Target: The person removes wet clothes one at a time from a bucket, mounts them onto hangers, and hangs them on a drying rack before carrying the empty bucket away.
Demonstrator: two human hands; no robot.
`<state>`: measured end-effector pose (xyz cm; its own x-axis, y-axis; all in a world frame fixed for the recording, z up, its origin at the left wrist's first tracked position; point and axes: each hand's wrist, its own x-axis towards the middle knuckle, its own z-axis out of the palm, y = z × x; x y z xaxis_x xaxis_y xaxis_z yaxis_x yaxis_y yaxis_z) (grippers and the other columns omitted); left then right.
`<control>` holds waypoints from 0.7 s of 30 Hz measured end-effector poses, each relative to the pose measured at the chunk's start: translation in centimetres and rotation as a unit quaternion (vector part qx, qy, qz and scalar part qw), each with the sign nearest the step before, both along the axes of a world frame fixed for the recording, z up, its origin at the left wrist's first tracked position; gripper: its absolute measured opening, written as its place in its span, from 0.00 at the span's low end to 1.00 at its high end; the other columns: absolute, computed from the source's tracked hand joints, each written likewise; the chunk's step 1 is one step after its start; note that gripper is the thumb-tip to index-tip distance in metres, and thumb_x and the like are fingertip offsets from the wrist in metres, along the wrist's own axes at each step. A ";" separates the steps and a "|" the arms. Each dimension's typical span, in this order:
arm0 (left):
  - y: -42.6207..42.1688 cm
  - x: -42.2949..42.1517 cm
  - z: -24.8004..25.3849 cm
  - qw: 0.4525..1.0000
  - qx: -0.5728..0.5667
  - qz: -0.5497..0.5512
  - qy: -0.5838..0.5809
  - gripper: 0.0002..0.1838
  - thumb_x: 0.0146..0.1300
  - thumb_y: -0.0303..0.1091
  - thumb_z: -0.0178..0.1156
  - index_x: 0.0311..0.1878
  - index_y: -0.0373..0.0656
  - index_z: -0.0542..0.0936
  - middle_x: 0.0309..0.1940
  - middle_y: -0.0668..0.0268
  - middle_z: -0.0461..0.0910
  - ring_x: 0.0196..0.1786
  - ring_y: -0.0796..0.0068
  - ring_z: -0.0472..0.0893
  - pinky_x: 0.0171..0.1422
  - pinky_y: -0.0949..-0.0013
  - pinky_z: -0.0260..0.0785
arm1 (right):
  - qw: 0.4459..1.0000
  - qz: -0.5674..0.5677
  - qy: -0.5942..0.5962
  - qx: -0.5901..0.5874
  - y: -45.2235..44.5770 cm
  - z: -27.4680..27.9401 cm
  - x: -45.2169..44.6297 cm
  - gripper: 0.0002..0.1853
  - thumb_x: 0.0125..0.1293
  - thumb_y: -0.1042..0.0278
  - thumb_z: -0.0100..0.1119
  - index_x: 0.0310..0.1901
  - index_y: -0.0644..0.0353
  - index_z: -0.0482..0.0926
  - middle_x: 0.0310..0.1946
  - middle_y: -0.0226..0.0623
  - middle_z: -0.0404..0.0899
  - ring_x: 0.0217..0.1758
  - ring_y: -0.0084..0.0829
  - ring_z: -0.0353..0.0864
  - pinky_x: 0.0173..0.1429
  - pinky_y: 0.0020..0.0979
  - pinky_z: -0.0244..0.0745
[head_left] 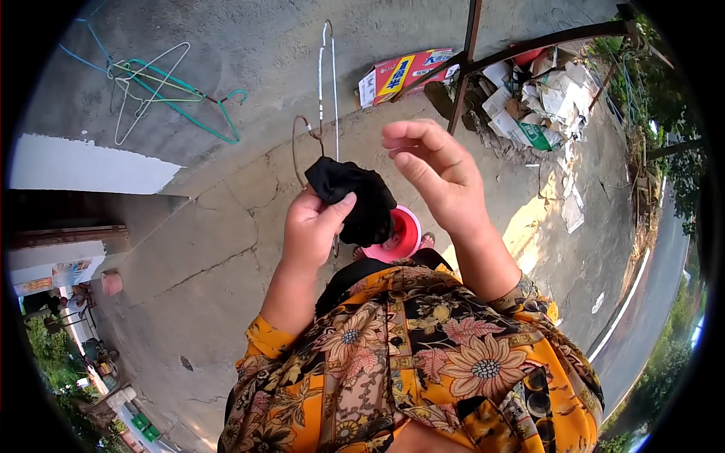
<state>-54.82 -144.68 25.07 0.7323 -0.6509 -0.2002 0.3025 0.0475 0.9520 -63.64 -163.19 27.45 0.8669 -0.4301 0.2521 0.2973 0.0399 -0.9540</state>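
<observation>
Concrete ground (196,287), cracked in places, spreads all around the pink bucket (418,224). On the near side of the bucket is the person's floral shirt (347,332), orange and black. Far beyond the bucket and to its right lies a heap of paper scraps (559,98); more nearly straight beyond it is a red carton (404,75). A few hangers (168,100) show well beyond the bucket to its left. Above and left of the bucket, a wire hanger (334,90) juts past a black cloth (362,200), which covers part of the bucket's left side from this view. The left hand (308,230), left of the bucket, pinches the cloth under its thumb; whether it also grips the wire is unclear. Above and right of the bucket, the right hand (445,170) is raised, bare, fingers curved, thumb apart from them.
</observation>
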 end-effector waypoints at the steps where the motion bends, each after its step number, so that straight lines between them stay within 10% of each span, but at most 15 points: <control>1: 0.5 0.3 0.0 1.000 0.000 0.001 0.000 0.12 0.67 0.28 0.62 0.53 0.38 0.78 0.35 0.72 0.79 0.29 0.87 0.72 0.32 0.80 0.64 | 0.998 -0.061 0.007 0.007 -0.7 -0.3 -0.3 0.15 0.68 0.76 0.59 0.55 0.67 0.76 0.50 0.34 0.74 0.53 0.23 0.76 0.60 0.27 0.72; 3: 1.0 0.7 0.7 0.997 -0.057 -0.014 0.050 0.12 0.68 0.28 0.61 0.53 0.39 0.79 0.32 0.75 0.78 0.24 0.90 0.65 0.26 0.82 0.54 | 0.996 -0.038 0.042 0.068 -1.1 -0.6 -0.9 0.14 0.67 0.73 0.62 0.53 0.66 0.77 0.50 0.32 0.75 0.51 0.21 0.76 0.57 0.25 0.73; 12: 1.8 0.2 0.2 0.997 -0.029 -0.061 0.025 0.13 0.67 0.27 0.61 0.54 0.38 0.79 0.36 0.74 0.79 0.31 0.87 0.72 0.35 0.80 0.65 | 0.977 0.036 0.064 -0.200 0.3 -1.2 0.5 0.16 0.62 0.68 0.68 0.51 0.60 0.79 0.39 0.34 0.78 0.41 0.27 0.76 0.45 0.26 0.72; 21: 1.8 0.3 0.8 0.996 -0.037 -0.082 0.023 0.18 0.65 0.23 0.59 0.58 0.37 0.74 0.50 0.66 0.79 0.52 0.77 0.78 0.59 0.70 0.71 | 0.993 0.116 0.029 -0.013 0.6 -1.7 1.2 0.06 0.69 0.72 0.57 0.34 0.63 0.74 0.29 0.27 0.75 0.35 0.19 0.72 0.40 0.25 0.70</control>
<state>-54.48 -142.86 25.90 0.6060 -0.7752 -0.1785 0.3549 0.0626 0.9328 -62.44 -162.54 25.76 0.9549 -0.2114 0.2083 0.2284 0.0754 -0.9706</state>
